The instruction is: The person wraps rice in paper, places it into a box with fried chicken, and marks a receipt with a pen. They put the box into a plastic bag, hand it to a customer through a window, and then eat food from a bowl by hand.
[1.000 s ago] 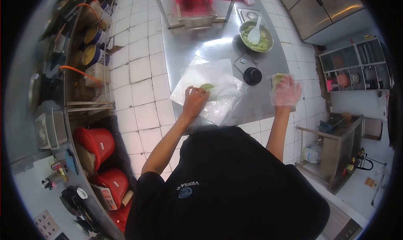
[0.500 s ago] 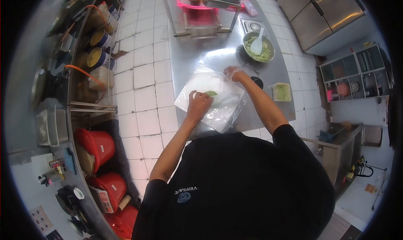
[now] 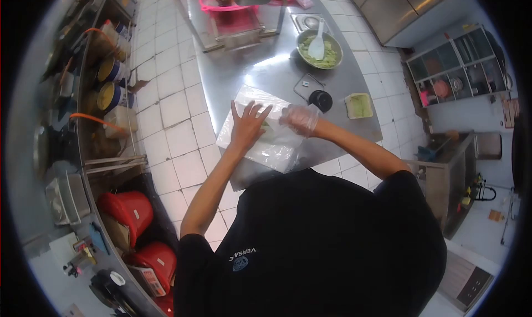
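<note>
On the steel surface, my left hand has spread flat over the plastic sheets, apparently freeing the green food beside it; my gloved right hand has come lower, curled, its grip unclear.

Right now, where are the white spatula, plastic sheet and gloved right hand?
White spatula (image 3: 317, 48), head view: on its blade.
Plastic sheet (image 3: 271, 155), head view: its near portion.
Gloved right hand (image 3: 300, 120), head view: middle of hand.

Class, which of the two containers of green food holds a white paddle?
The round bowl, farther off; its white paddle sets it apart from the nearer, squarish tub.
</note>
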Available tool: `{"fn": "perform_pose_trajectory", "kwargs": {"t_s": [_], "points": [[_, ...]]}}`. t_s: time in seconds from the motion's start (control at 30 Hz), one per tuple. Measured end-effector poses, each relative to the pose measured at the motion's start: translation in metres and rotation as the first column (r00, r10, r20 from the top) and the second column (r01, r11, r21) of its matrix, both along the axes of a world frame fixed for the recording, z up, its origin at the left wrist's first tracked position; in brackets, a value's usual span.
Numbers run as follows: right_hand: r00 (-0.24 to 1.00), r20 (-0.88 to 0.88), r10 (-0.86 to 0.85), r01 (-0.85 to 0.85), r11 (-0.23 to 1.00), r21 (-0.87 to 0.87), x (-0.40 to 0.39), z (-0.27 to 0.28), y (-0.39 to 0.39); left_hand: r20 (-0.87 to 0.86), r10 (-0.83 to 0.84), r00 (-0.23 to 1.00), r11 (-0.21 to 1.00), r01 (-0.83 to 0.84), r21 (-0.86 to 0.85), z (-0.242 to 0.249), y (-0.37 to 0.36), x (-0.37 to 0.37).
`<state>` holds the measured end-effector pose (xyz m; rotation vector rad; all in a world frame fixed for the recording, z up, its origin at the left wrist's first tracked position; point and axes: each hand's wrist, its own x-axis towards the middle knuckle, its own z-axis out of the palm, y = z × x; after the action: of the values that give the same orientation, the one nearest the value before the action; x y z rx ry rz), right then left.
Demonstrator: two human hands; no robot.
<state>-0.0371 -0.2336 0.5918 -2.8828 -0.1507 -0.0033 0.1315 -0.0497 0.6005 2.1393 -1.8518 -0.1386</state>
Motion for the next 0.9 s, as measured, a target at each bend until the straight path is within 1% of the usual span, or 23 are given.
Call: {"fn": "perform_pose_trajectory", "kwargs": {"t_s": [0.03, 0.07, 0.1, 0.13, 0.17, 0.23, 0.27, 0.33, 0.37, 0.4, 0.43, 0.47, 0.57, 0.67, 0.77, 0.87, 0.9], "points": [[0.999, -0.028, -0.025, 0.024, 0.999, -0.032, -0.012, 0.000, 0.005, -0.024, -0.099, 0.995, 0.989, 0.101, 0.111, -0.005, -0.006, 0.003], [0.998, -0.052, -0.030, 0.026, 0.998, -0.061, -0.016, -0.001, 0.012, 0.047, -0.135, 0.990, 0.991, 0.134, 0.015, -0.011, -0.006, 0.003], [0.997, -0.076, -0.032, 0.026, 0.996, -0.087, -0.022, -0.001, 0.019, 0.064, -0.156, 0.986, 0.988, 0.155, 0.018, -0.011, -0.005, 0.002], [0.992, -0.088, -0.093, 0.084, 0.991, -0.103, -0.028, 0.007, 0.027, 0.083, -0.172, 0.982, 0.985, 0.171, 0.022, -0.011, -0.004, 0.001], [0.975, -0.176, -0.134, 0.112, 0.985, -0.128, -0.033, 0.012, 0.032, 0.101, -0.186, 0.977, 0.983, 0.184, 0.030, -0.011, -0.002, 0.001], [0.915, -0.344, -0.209, 0.154, 0.972, -0.179, -0.042, 0.023, 0.040, 0.087, -0.216, 0.972, 0.973, 0.222, -0.063, -0.024, 0.005, 0.001], [0.911, -0.358, -0.203, 0.144, 0.972, -0.184, -0.043, 0.030, 0.045, 0.080, -0.233, 0.969, 0.964, 0.241, -0.108, -0.032, 0.008, 0.001], [0.903, -0.384, -0.190, 0.121, 0.973, -0.197, -0.042, 0.054, 0.057, 0.101, -0.246, 0.964, 0.961, 0.256, -0.105, -0.031, 0.011, 0.003], [0.949, -0.229, -0.216, 0.191, 0.973, -0.127, -0.036, 0.062, 0.066, 0.110, -0.254, 0.961, 0.959, 0.265, -0.102, -0.031, 0.014, 0.003], [0.966, -0.068, -0.248, 0.245, 0.968, -0.049, -0.024, 0.070, 0.076, 0.118, -0.270, 0.956, 0.953, 0.283, -0.111, -0.031, 0.015, 0.004], [0.954, 0.091, -0.287, 0.285, 0.958, 0.038, -0.013, 0.072, 0.086, 0.125, -0.287, 0.950, 0.946, 0.301, -0.119, -0.032, 0.017, 0.005], [0.945, 0.096, -0.314, 0.308, 0.948, 0.074, -0.007, 0.070, 0.099, 0.133, -0.306, 0.943, 0.939, 0.322, -0.123, -0.033, 0.020, 0.006], [0.915, -0.050, -0.400, 0.400, 0.916, 0.000, -0.010, 0.016, 0.112, -0.024, -0.381, 0.924, 0.918, 0.375, -0.128, -0.034, 0.024, 0.011], [0.885, 0.002, -0.466, 0.466, 0.883, -0.058, -0.017, -0.010, 0.117, -0.144, -0.399, 0.905, 0.916, 0.389, -0.094, -0.023, 0.032, 0.018], [0.889, 0.053, -0.454, 0.457, 0.885, -0.088, -0.023, -0.033, 0.111, -0.210, -0.319, 0.924, 0.947, 0.320, -0.029, -0.031, 0.037, 0.027], [0.898, 0.087, -0.432, 0.433, 0.901, -0.002, -0.021, -0.052, 0.101, -0.338, -0.175, 0.925, 0.970, 0.220, 0.100, -0.044, 0.038, 0.036], [0.892, 0.085, -0.445, 0.444, 0.896, 0.024, -0.021, -0.062, 0.097, -0.309, -0.197, 0.930, 0.972, 0.228, 0.066, -0.050, 0.037, 0.039]]}}
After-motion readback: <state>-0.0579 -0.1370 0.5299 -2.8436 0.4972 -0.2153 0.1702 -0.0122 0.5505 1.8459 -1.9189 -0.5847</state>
